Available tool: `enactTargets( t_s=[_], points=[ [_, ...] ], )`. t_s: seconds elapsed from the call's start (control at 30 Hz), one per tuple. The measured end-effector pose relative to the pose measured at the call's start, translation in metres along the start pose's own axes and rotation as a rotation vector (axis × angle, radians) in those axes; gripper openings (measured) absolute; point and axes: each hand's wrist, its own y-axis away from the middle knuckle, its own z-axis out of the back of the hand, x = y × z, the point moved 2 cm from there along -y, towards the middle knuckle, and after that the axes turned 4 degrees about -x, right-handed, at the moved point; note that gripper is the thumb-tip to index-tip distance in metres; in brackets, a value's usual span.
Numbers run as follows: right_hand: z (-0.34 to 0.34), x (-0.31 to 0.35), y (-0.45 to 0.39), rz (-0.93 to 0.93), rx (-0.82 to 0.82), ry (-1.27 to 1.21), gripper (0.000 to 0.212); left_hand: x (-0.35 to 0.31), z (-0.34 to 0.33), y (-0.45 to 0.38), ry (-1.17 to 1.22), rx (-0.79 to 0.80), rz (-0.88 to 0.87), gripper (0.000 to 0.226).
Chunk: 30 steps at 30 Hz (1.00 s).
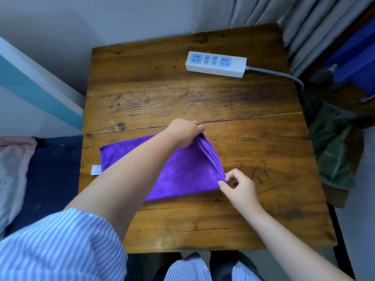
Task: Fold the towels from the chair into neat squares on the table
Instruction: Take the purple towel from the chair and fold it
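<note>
A purple towel lies folded into a long strip on the wooden table, with a white label sticking out at its left end. My left hand grips the far right corner of the towel, lifting its stacked edges. My right hand pinches the near right corner between thumb and fingertips. A green towel lies crumpled on the chair to the right of the table.
A white power strip with a grey cable sits at the table's far right. Grey curtains hang behind. A dark blue bed with a pink pillow is at the left.
</note>
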Motion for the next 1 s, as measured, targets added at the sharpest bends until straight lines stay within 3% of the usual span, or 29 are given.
enactTargets(
  t_s=[0.27, 0.4, 0.53, 0.7, 0.83, 1.0],
  points=[
    [-0.01, 0.038, 0.033, 0.135, -0.115, -0.08, 0.045, 0.035, 0.015, 0.053, 0.411, -0.23, 0.053, 0.043],
    [-0.042, 0.065, 0.05, 0.064, -0.063, -0.315, 0.038, 0.071, 0.011, 0.091, 0.521, -0.288, 0.192, 0.044],
    [-0.096, 0.091, 0.063, 0.052, 0.059, -0.383, 0.037, 0.109, -0.011, 0.129, 0.482, -0.296, 0.124, 0.047],
    [-0.168, 0.102, 0.077, 0.042, 0.063, -0.284, 0.041, 0.147, -0.045, 0.156, 0.29, -0.257, 0.044, 0.029],
    [-0.216, 0.101, 0.08, 0.012, 0.096, -0.259, 0.038, 0.174, -0.074, 0.164, 0.309, -0.259, 0.016, 0.026],
    [-0.24, 0.09, 0.079, 0.004, 0.192, -0.209, 0.03, 0.192, -0.108, 0.169, 0.355, -0.149, 0.239, 0.042]
  ],
)
